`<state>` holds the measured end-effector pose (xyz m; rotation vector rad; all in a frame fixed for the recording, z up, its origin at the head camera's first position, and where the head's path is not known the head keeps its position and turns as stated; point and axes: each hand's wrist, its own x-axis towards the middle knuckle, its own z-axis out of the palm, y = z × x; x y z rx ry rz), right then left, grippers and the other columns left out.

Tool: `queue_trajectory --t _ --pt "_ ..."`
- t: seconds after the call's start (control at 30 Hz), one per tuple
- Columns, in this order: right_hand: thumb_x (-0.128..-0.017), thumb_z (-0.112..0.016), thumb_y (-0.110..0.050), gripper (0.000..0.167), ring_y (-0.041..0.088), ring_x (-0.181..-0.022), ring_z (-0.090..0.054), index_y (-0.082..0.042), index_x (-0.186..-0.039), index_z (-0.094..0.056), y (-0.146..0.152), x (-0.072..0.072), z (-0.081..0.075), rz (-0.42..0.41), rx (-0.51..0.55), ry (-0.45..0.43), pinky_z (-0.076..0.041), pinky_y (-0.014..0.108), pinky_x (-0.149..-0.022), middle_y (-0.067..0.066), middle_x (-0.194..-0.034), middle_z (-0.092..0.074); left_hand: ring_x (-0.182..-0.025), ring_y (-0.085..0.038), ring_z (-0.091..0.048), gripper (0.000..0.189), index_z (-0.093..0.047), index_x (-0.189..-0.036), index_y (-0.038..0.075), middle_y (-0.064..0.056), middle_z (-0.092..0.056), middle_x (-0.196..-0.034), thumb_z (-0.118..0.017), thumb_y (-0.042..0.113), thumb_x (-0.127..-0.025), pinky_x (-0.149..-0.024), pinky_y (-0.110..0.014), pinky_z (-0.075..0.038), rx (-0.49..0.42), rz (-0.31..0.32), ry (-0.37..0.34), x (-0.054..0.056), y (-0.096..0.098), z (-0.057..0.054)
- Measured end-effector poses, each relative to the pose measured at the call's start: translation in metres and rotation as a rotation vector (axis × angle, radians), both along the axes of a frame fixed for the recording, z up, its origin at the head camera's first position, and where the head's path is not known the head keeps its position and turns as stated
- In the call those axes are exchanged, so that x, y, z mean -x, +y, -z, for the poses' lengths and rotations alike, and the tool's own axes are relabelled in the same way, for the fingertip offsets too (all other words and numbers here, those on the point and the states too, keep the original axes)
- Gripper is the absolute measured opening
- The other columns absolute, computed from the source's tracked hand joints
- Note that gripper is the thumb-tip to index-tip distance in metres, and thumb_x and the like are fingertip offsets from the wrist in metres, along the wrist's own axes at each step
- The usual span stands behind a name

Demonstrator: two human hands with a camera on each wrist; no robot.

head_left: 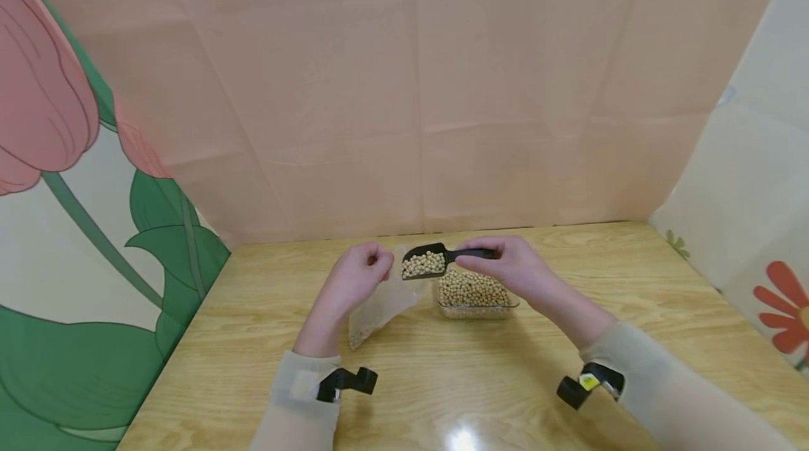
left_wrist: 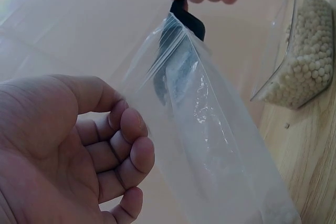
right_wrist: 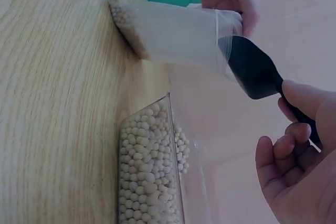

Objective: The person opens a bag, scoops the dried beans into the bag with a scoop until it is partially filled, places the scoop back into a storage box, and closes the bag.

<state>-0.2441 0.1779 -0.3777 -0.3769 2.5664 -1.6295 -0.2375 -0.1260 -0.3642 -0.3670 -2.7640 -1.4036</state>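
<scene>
My right hand [head_left: 510, 265] grips the handle of a black scoop [head_left: 452, 254] loaded with round beige beans [head_left: 423, 265]. With thumb and fingers, my left hand [head_left: 357, 275] pinches the rim of a translucent plastic bag [head_left: 380, 310]. The left wrist view shows the scoop's blade partly inside the mouth of the bag [left_wrist: 220, 140]. Some beans lie at the bag's bottom end, seen in the right wrist view. Just below my right hand stands a clear plastic container [head_left: 477, 312] full of the same beans.
Beneath everything is a wooden table [head_left: 253, 338], backed by a pinkish sheet [head_left: 411, 121]. In the left wrist view a single small bean-coloured bit [left_wrist: 286, 126] lies beside the container. Each sleeve carries a black wrist camera.
</scene>
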Motion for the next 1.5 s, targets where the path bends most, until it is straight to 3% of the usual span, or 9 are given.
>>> queue_trajectory --t 0.17,0.5,0.93,1.27,1.5 --pt "-0.097 -0.086 -0.042 0.044 0.02 -0.073 -0.053 -0.014 -0.131 -0.081 -0.004 -0.003 -0.007 -0.006 -0.068 0.046 -0.047 0.032 -0.061 0.009 -0.113 -0.074 -0.062 -0.019 -0.041 0.031 -0.063 -0.084 0.012 -0.004 -0.062 -0.081 -0.058 0.024 -0.112 -0.06 -0.036 -0.037 0.005 -0.004 -0.004 0.0 0.0 0.0" --pt "-0.098 -0.086 -0.037 0.032 0.027 -0.079 -0.064 -0.018 -0.124 -0.084 -0.009 -0.004 -0.013 -0.037 -0.148 0.167 -0.053 0.033 -0.066 0.007 -0.118 -0.077 -0.063 -0.019 -0.042 0.031 -0.063 -0.086 0.012 -0.004 -0.062 -0.082 -0.057 0.024 -0.113 -0.06 -0.036 -0.038 0.002 0.0 -0.003 0.0 0.0 0.001" --pt "-0.1 -0.086 -0.031 0.023 0.019 -0.077 -0.062 -0.018 -0.119 -0.085 -0.014 -0.006 -0.021 -0.067 -0.224 0.302 -0.052 0.032 -0.065 0.001 -0.106 -0.077 -0.063 -0.019 -0.042 0.032 -0.065 -0.085 0.012 -0.003 -0.062 -0.082 -0.058 0.025 -0.113 -0.06 -0.036 -0.038 0.001 0.004 0.004 0.0 -0.001 0.0" --pt "-0.1 -0.085 -0.035 0.028 0.02 -0.074 -0.06 -0.02 -0.124 -0.084 -0.006 -0.009 -0.023 -0.048 -0.186 0.248 -0.051 0.033 -0.063 0.004 -0.113 -0.077 -0.061 -0.02 -0.04 0.032 -0.064 -0.085 0.012 -0.004 -0.062 -0.082 -0.057 0.025 -0.114 -0.06 -0.037 -0.038 -0.003 0.01 0.003 0.001 -0.002 0.001" --pt "-0.099 -0.085 -0.041 0.038 0.024 -0.083 -0.057 -0.019 -0.13 -0.082 0.011 -0.013 -0.026 -0.005 -0.124 0.139 -0.05 0.034 -0.066 0.01 -0.136 -0.072 -0.06 -0.02 -0.039 0.031 -0.065 -0.085 0.012 -0.004 -0.061 -0.08 -0.056 0.025 -0.113 -0.059 -0.037 -0.037 0.001 0.001 0.0 0.001 -0.003 0.002"
